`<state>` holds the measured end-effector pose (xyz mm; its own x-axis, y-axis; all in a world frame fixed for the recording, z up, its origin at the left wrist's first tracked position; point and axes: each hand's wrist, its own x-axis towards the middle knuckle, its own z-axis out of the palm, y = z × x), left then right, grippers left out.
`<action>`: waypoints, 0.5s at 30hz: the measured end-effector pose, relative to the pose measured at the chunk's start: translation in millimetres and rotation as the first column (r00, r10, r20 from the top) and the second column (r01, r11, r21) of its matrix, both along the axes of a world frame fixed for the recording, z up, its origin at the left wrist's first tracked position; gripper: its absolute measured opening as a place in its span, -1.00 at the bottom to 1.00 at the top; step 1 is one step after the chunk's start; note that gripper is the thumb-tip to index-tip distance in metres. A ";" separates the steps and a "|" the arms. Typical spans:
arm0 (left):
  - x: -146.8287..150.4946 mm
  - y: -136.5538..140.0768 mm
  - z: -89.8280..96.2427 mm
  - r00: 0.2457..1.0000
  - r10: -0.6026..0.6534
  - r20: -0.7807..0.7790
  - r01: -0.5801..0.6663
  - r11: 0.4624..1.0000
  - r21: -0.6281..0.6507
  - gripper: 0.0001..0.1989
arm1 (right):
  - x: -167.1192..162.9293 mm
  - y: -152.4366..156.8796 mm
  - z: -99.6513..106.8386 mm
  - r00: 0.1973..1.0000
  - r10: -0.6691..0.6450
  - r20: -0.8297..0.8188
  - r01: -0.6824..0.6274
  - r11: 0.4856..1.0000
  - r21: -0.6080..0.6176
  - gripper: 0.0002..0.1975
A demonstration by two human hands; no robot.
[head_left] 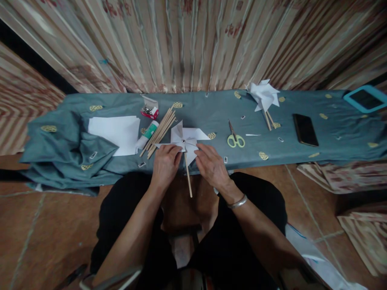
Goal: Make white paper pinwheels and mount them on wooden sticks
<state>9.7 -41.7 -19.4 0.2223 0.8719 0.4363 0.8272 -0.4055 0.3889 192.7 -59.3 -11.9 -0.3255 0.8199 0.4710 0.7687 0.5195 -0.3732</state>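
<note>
A white paper pinwheel point(191, 152) lies at the front edge of the cloth-covered surface, a shiny metal pin at its centre. Its thin wooden stick point(189, 179) points toward me, past the edge. My left hand point(165, 164) is closed on the pinwheel's lower left, close to where the stick meets the paper; part of that blade is hidden by the fingers. On the other side my right hand point(212, 166), fingers bent, holds the edge of the right blade at its fingertips. Beside the pinwheel lie several loose wooden sticks point(161, 131).
A glue stick point(148, 135), an open small box of pins point(150, 110) and white paper sheets point(116, 133) lie left. To the right are green-handled scissors point(235, 137), a paper sliver point(253, 135), more pinwheels point(265, 96), a phone point(305, 129) and a blue-framed device point(365, 99).
</note>
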 end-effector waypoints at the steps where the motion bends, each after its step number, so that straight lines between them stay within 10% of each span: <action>1: 0.0 -0.1 -0.1 1.000 0.004 0.013 -0.004 1.000 -0.003 -0.78 | 0.1 0.2 0.1 1.000 -0.004 -0.008 0.004 1.000 0.005 -0.74; 15: -2.6 6.4 -1.8 0.986 0.061 0.154 -0.066 0.997 0.027 -0.78 | -2.2 4.9 6.8 0.984 -0.086 -0.159 0.077 0.995 -0.061 -0.80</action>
<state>7.1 -35.2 -21.2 0.0951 0.8674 0.4884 0.7836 -0.3678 0.5007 190.5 -54.4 -5.1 -0.1804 0.8661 0.4661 0.7352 0.4335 -0.5211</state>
